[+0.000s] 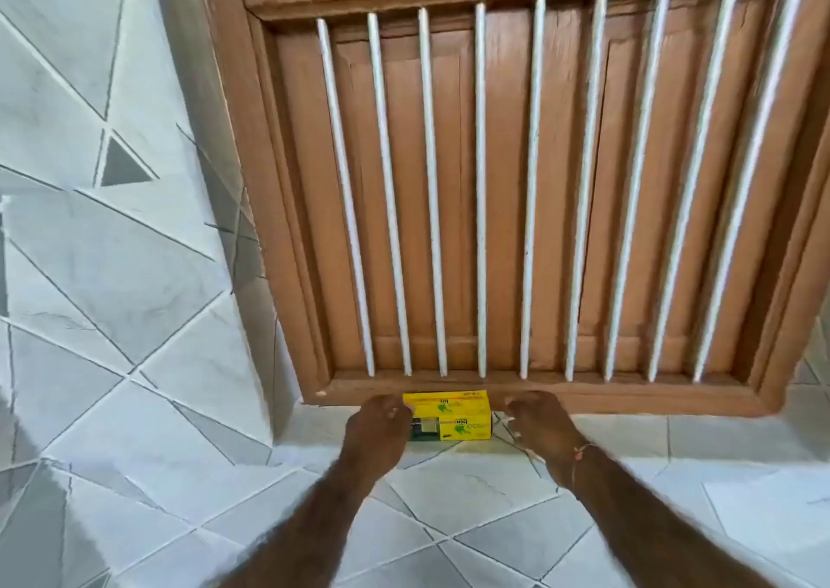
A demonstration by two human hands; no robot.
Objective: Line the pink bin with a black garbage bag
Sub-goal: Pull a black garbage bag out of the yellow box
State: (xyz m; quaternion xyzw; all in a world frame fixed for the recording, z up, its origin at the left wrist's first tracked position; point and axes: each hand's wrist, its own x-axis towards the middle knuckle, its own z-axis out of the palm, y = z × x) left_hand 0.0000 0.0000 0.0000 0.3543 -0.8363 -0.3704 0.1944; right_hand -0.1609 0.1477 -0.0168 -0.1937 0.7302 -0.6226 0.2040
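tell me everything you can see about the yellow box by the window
The yellow box is a small rectangular carton, cardboard by its look, with green print that reads upside down from here and a red stripe near its top edge. It lies lengthwise on the tiled ledge against the wooden window frame. The left hand is at its left end, the right hand near its right end; contact is unclear.

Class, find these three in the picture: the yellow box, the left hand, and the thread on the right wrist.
yellow box (453, 417): head view, on its printed front face.
left hand (375, 428): head view, on the back of the hand.
thread (579, 452): head view, where it crosses the right wrist.
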